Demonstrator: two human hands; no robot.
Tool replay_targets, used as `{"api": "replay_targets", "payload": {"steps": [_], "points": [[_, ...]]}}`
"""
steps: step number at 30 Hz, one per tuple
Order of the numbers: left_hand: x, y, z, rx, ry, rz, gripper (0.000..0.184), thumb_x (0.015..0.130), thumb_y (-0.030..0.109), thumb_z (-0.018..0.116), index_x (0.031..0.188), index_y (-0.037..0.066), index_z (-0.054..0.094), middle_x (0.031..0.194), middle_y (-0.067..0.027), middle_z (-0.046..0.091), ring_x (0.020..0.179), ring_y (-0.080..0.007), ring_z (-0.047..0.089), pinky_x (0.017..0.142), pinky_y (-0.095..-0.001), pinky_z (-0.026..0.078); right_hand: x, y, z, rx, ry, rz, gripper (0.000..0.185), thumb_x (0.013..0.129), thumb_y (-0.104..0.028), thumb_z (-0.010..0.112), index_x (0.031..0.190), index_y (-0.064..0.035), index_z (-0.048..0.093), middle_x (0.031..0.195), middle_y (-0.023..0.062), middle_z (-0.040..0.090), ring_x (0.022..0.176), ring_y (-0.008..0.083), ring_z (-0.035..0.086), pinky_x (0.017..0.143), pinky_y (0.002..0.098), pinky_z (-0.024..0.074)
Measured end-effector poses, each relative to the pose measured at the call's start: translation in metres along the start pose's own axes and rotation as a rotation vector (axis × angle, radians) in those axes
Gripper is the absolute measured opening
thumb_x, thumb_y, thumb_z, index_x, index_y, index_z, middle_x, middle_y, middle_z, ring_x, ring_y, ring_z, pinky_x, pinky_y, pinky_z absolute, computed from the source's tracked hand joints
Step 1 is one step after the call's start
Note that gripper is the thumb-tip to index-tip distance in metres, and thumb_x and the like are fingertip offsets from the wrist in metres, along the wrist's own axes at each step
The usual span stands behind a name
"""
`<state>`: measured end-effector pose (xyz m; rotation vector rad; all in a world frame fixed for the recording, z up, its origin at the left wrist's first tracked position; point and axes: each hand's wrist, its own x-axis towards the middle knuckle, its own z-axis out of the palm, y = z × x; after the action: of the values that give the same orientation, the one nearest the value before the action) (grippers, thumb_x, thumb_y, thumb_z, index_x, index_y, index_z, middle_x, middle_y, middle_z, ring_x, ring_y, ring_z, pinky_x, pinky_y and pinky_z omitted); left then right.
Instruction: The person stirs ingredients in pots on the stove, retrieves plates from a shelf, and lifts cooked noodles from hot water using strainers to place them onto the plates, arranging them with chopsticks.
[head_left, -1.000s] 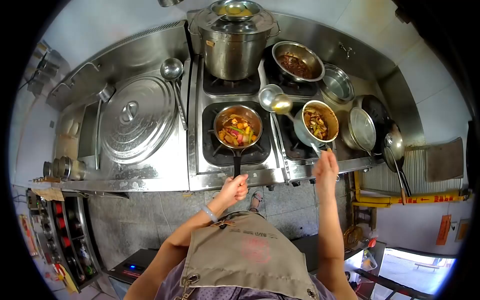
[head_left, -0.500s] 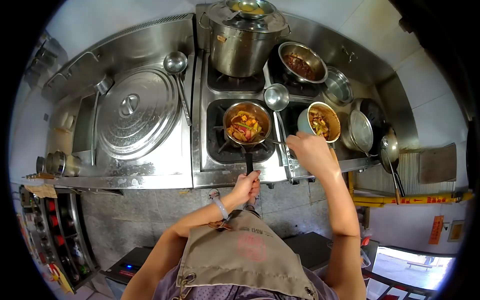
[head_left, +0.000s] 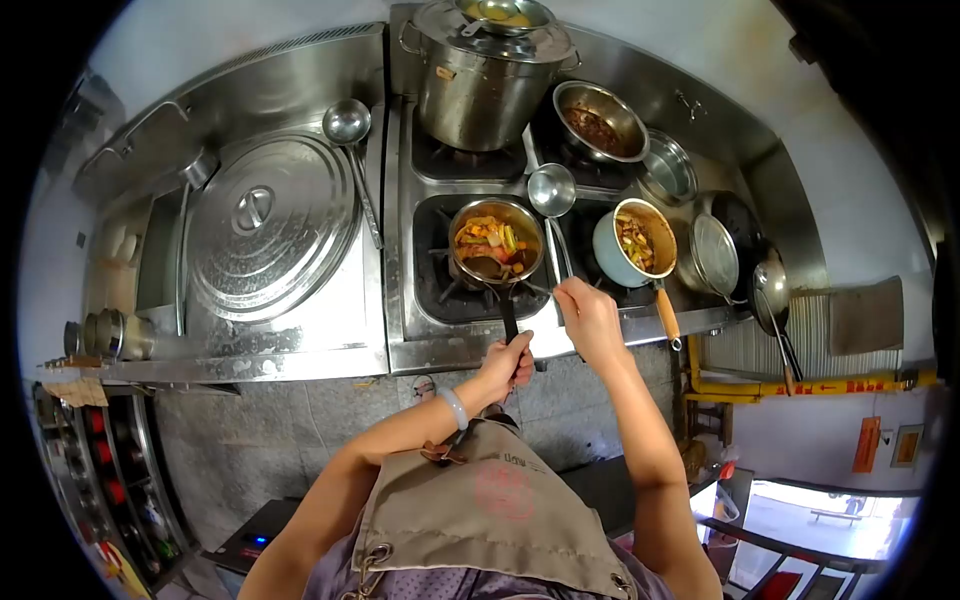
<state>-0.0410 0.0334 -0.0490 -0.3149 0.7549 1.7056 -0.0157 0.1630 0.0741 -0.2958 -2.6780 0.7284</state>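
Observation:
My left hand [head_left: 507, 366] is closed around the black handle [head_left: 510, 318] of a small steel saucepan [head_left: 541, 232] on the front left burner. Chunky food in reddish sauce [head_left: 493, 238] fills the saucepan. Right of it, my right hand [head_left: 594, 322] is closed on the thin handle of a metal spoon [head_left: 484, 267]; the dark bowl of the spoon lies in the food at the near side of the pan. A large ladle [head_left: 552, 190] rests between the burners, its handle running down behind my right hand.
A light-blue pot [head_left: 612, 252] with a wooden handle and similar food stands to the right. Behind are a tall stockpot [head_left: 470, 100] and a steel bowl [head_left: 640, 125] of brown food. Leftward lie a big round lid [head_left: 225, 265] and another ladle [head_left: 347, 122].
My right hand has moved left and slightly down, away from the blue pot. The spoon's bowl now shows in the saucepan, and the food there has shifted. My left hand keeps the handle.

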Motion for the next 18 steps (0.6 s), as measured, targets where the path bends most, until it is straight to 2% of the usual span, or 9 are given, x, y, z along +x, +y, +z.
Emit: {"api": "replay_targets", "payload": {"steps": [6, 9, 11, 13, 14, 15, 16, 17, 18], "points": [[0.001, 0.001, 0.003, 0.019, -0.014, -0.012, 0.031, 0.083, 0.028, 0.059, 0.064, 0.011, 0.041, 0.053, 0.0005, 0.038, 0.043, -0.0104, 0.035, 0.038, -0.0250, 0.024, -0.008, -0.002, 0.007, -0.089, 0.115, -0.045, 0.005, 0.081, -0.005, 0.055, 0.083, -0.0012, 0.056, 0.076, 0.0162, 0.058, 0.068, 0.0361, 0.056, 0.057, 0.0385, 0.0452], [0.007, 0.001, 0.001, 0.011, -0.060, -0.019, 0.030, 0.083, 0.029, 0.059, 0.066, 0.010, 0.043, 0.054, -0.0006, 0.041, 0.046, -0.0120, 0.039, 0.040, -0.0264, 0.029, -0.018, 0.008, 0.031, -0.139, 0.082, -0.007, 0.007, 0.079, -0.005, 0.056, 0.085, -0.0031, 0.057, 0.074, 0.0151, 0.058, 0.068, 0.0354, 0.056, 0.057, 0.0389, 0.0460], [0.010, 0.000, 0.003, 0.072, 0.007, 0.008, 0.030, 0.083, 0.030, 0.060, 0.067, 0.008, 0.046, 0.055, -0.0023, 0.046, 0.045, -0.0141, 0.044, 0.039, -0.0289, 0.035, -0.024, 0.009, 0.040, -0.087, 0.117, 0.041, 0.010, 0.081, -0.009, 0.055, 0.089, -0.0036, 0.054, 0.072, 0.0134, 0.059, 0.064, 0.0313, 0.059, 0.055, 0.0381, 0.0464], [0.011, -0.002, 0.001, 0.086, -0.002, 0.018, 0.028, 0.082, 0.031, 0.061, 0.072, 0.007, 0.050, 0.061, -0.0032, 0.049, 0.052, -0.0155, 0.049, 0.047, -0.0302, 0.042, -0.033, 0.007, 0.030, 0.218, -0.051, 0.393, 0.024, 0.080, -0.013, 0.057, 0.102, -0.0045, 0.053, 0.074, 0.0129, 0.062, 0.066, 0.0272, 0.062, 0.056, 0.0356, 0.0475], [0.028, -0.007, -0.004, 0.062, 0.009, -0.042, 0.023, 0.081, 0.030, 0.062, 0.074, 0.009, 0.053, 0.060, -0.0019, 0.047, 0.053, -0.0147, 0.048, 0.048, -0.0299, 0.043, -0.037, 0.009, 0.018, 0.179, -0.071, 0.462, 0.042, 0.078, -0.018, 0.060, 0.116, -0.0056, 0.046, 0.076, 0.0135, 0.063, 0.070, 0.0242, 0.063, 0.060, 0.0339, 0.0488], [0.021, -0.002, 0.017, 0.097, 0.047, -0.068, 0.017, 0.081, 0.026, 0.063, 0.078, 0.011, 0.056, 0.061, -0.0003, 0.047, 0.054, -0.0125, 0.048, 0.048, -0.0283, 0.044, -0.051, 0.019, 0.015, 0.218, -0.034, 0.490, 0.044, 0.075, -0.024, 0.066, 0.110, -0.0018, 0.051, 0.068, 0.0174, 0.060, 0.065, 0.0280, 0.061, 0.060, 0.0360, 0.0473], [0.026, -0.007, -0.007, -0.010, -0.136, -0.101, 0.013, 0.080, 0.025, 0.062, 0.081, 0.013, 0.057, 0.062, 0.0018, 0.047, 0.055, -0.0103, 0.048, 0.048, -0.0259, 0.043, -0.064, 0.007, 0.002, 0.234, 0.043, 0.494, 0.055, 0.072, -0.030, 0.068, 0.116, -0.0020, 0.048, 0.077, 0.0212, 0.061, 0.073, 0.0302, 0.062, 0.065, 0.0370, 0.0480], [0.012, 0.001, 0.015, 0.141, -0.170, -0.059, 0.013, 0.081, 0.025, 0.061, 0.082, 0.013, 0.057, 0.061, 0.0035, 0.044, 0.053, -0.0091, 0.046, 0.049, -0.0242, 0.042, -0.076, -0.002, -0.020, 0.148, 0.093, 0.477, 0.050, 0.073, -0.026, 0.068, 0.115, -0.0034, 0.050, 0.097, 0.0210, 0.060, 0.084, 0.0303, 0.060, 0.071, 0.0364, 0.0475], [0.017, -0.003, 0.001, 0.132, -0.219, -0.011, 0.012, 0.082, 0.026, 0.059, 0.080, 0.014, 0.055, 0.060, 0.0040, 0.044, 0.054, -0.0086, 0.044, 0.050, -0.0236, 0.041, -0.087, 0.016, -0.022, -0.063, 0.411, 0.070, 0.043, 0.074, -0.018, 0.067, 0.112, -0.0046, 0.053, 0.103, 0.0168, 0.056, 0.090, 0.0317, 0.057, 0.073, 0.0369, 0.0465]]}}
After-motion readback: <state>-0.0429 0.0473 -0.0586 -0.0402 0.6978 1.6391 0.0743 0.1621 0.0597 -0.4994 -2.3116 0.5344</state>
